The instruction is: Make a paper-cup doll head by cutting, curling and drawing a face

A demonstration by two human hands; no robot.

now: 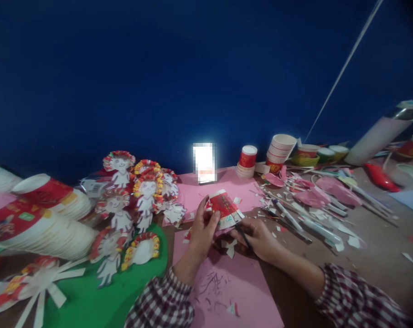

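"When you start at the left, what do you see?"

"Long stacks of paper cups point(68, 234) lie on their sides. Just below them is a paper piece with long white strips point(58, 295). It lies partly on a green sheet point(86, 303)."

"And next to that?"

"Lots of paper dolls point(145, 204) with red and yellow rings around their heads."

"Now tell me about the hands."

"The left hand point(204, 225) pinches a red paper cup point(222, 204), with its thumb on the near side. The cup tilts over the pink sheets point(239, 282), in between the two hands."

"What does the right hand point(257, 237) do?"

"Its fingers curl around a dark tool point(244, 238), close to the white edge of the cup. It may be scissors, but that spot is too blurry to be sure."

"What is on the far right?"

"First a short cup stack point(248, 159) with a red cup on top, then a taller cup stack point(282, 148). In front are pens point(288, 216), and beside them pink scraps point(311, 198). Last, a tall bottle point(379, 139) leans to the right."
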